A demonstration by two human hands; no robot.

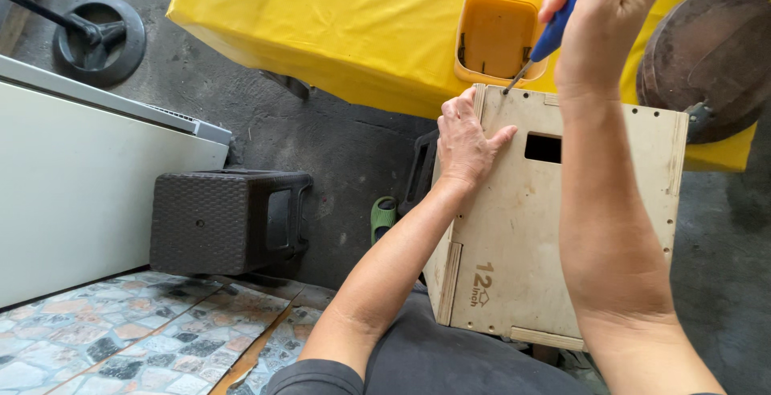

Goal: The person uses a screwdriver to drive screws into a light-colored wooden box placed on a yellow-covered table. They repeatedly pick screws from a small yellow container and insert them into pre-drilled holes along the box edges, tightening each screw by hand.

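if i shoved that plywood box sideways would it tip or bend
The plywood box looks stiff: flat panels, jointed corners. It probably slides or rocks rather than bends, since it rests on the lap with only the left hand flat on it. Likely light for its size, seemingly hollow.

The left hand (466, 142) lies flat, palm down, on the top face of a plywood box (562, 226) resting on the person's lap, near its far left corner. The right hand (602, 10) grips a blue-handled screwdriver (554, 30), its metal tip touching the box's far edge just beside the left fingertips. A rectangular slot (544, 148) is cut in the box. Beyond stands a yellow-covered counter (321, 26) with a yellow bin (498, 30). A dark stool (229, 218) sits on the floor at left.
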